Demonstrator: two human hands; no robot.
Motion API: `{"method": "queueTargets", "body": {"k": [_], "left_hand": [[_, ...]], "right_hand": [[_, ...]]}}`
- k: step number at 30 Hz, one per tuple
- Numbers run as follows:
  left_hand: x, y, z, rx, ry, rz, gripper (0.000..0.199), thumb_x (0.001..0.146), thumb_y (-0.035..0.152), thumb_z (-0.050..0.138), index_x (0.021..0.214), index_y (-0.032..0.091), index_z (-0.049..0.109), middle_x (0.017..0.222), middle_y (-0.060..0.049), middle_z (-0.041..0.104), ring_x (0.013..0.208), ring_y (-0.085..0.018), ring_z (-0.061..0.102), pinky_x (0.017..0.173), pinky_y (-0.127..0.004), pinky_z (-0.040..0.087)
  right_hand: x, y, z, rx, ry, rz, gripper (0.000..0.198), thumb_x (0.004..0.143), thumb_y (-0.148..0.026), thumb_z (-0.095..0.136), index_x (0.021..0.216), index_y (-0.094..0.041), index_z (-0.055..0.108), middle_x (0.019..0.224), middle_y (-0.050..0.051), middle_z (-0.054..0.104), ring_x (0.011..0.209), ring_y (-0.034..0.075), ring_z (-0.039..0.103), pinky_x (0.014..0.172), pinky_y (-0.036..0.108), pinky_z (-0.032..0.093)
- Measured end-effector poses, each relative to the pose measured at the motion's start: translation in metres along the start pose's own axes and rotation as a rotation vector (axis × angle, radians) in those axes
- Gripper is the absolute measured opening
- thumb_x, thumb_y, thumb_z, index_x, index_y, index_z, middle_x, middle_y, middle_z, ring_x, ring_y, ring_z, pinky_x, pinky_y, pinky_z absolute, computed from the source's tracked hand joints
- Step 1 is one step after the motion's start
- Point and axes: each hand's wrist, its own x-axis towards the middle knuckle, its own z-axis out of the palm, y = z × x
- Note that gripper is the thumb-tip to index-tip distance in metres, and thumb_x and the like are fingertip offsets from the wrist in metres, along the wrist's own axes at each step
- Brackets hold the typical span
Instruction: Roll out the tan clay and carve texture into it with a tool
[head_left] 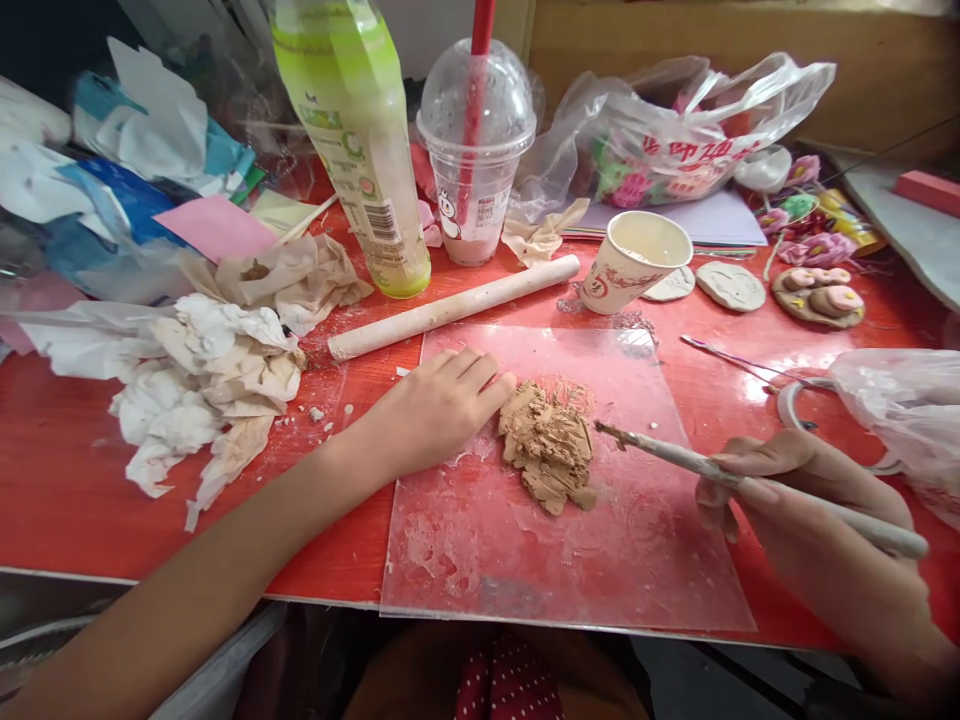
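Note:
A rough mound of wet brown clay (547, 445) lies on a clear plastic sheet (570, 560) over the red table. My left hand (439, 410) rests flat on the sheet's left part, fingers stretched out, their tips beside the clay's upper left edge; it holds nothing. Pinched between thumb and fingers, a slim clay-smeared modelling tool (675, 457) is in my right hand (810, 520). The tool's dirty tip points left, just right of the mound and apart from it. Whether that tip is a blade or bristles, I cannot make out.
Behind the sheet are a pale rolling pin (457, 305), a paper cup (630, 265) of liquid, a green bottle (360, 150) and a lidded plastic cup (476, 150). Crumpled tissues (217, 370) lie left. Flat clay discs (731, 287) and a tape ring (795, 405) lie right.

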Motion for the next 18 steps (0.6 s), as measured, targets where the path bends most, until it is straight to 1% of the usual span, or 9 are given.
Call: {"method": "queueTargets", "body": {"k": [1, 3, 5, 8, 10, 14, 16, 18], "left_hand": [[0.0, 0.0, 0.0, 0.0, 0.002, 0.0, 0.025, 0.089, 0.015, 0.035, 0.111, 0.012, 0.047, 0.097, -0.009, 0.05, 0.093, -0.022, 0.047, 0.081, -0.035, 0.041], [0.0, 0.0, 0.0, 0.0, 0.004, -0.003, 0.024, 0.089, 0.016, 0.035, 0.11, 0.012, 0.047, 0.096, -0.008, 0.05, 0.092, -0.022, 0.047, 0.081, -0.035, 0.042], [-0.001, -0.001, 0.0, 0.001, 0.004, 0.0, 0.025, 0.09, 0.017, 0.035, 0.111, 0.012, 0.047, 0.096, -0.008, 0.05, 0.091, -0.022, 0.048, 0.08, -0.035, 0.042], [-0.001, -0.001, 0.0, 0.007, 0.007, 0.005, 0.025, 0.09, 0.016, 0.033, 0.111, 0.012, 0.047, 0.097, -0.009, 0.05, 0.092, -0.022, 0.048, 0.08, -0.035, 0.042], [-0.001, -0.001, 0.0, 0.008, 0.007, 0.003, 0.025, 0.09, 0.016, 0.033, 0.11, 0.012, 0.048, 0.097, -0.009, 0.05, 0.093, -0.022, 0.048, 0.081, -0.035, 0.042], [-0.001, 0.0, -0.001, 0.003, 0.006, 0.001, 0.025, 0.09, 0.016, 0.032, 0.11, 0.012, 0.048, 0.098, -0.009, 0.05, 0.093, -0.022, 0.048, 0.081, -0.035, 0.042], [-0.001, 0.0, -0.001, 0.004, 0.006, 0.001, 0.025, 0.09, 0.016, 0.032, 0.11, 0.012, 0.048, 0.098, -0.009, 0.05, 0.093, -0.022, 0.047, 0.081, -0.035, 0.042], [-0.001, 0.0, -0.001, 0.01, 0.005, 0.0, 0.025, 0.09, 0.016, 0.033, 0.11, 0.012, 0.048, 0.098, -0.009, 0.05, 0.093, -0.022, 0.047, 0.081, -0.035, 0.041]], "right_hand": [[0.002, -0.001, 0.002, -0.098, -0.039, -0.074, 0.016, 0.079, -0.01, 0.052, 0.088, -0.022, 0.058, 0.069, 0.001, 0.059, 0.058, 0.013, 0.056, 0.047, 0.025, 0.045], [0.006, -0.002, 0.01, -0.287, -0.168, -0.228, 0.023, 0.077, -0.007, 0.053, 0.095, -0.021, 0.056, 0.075, 0.002, 0.059, 0.064, 0.013, 0.057, 0.054, 0.025, 0.046], [0.009, 0.0, 0.017, -0.427, -0.303, -0.366, 0.028, 0.076, -0.004, 0.052, 0.099, -0.02, 0.054, 0.08, 0.003, 0.06, 0.069, 0.013, 0.059, 0.056, 0.023, 0.047], [0.007, 0.007, 0.022, -0.559, -0.395, -0.521, 0.035, 0.075, 0.0, 0.05, 0.106, -0.015, 0.051, 0.085, 0.007, 0.06, 0.073, 0.014, 0.059, 0.057, 0.023, 0.047], [0.003, 0.011, 0.02, -0.603, -0.411, -0.576, 0.037, 0.074, 0.004, 0.049, 0.108, -0.012, 0.05, 0.084, 0.008, 0.059, 0.075, 0.015, 0.057, 0.058, 0.025, 0.047], [-0.006, 0.017, 0.009, -0.697, -0.416, -0.626, 0.036, 0.072, 0.005, 0.05, 0.105, -0.01, 0.052, 0.083, 0.01, 0.058, 0.079, 0.018, 0.055, 0.063, 0.029, 0.048], [-0.01, 0.018, 0.002, -0.726, -0.415, -0.633, 0.036, 0.071, 0.005, 0.05, 0.103, -0.01, 0.053, 0.083, 0.011, 0.057, 0.079, 0.019, 0.055, 0.065, 0.031, 0.049], [-0.014, 0.016, -0.004, -0.713, -0.428, -0.624, 0.036, 0.07, 0.004, 0.049, 0.102, -0.011, 0.054, 0.081, 0.011, 0.057, 0.077, 0.019, 0.055, 0.064, 0.032, 0.05]]}}
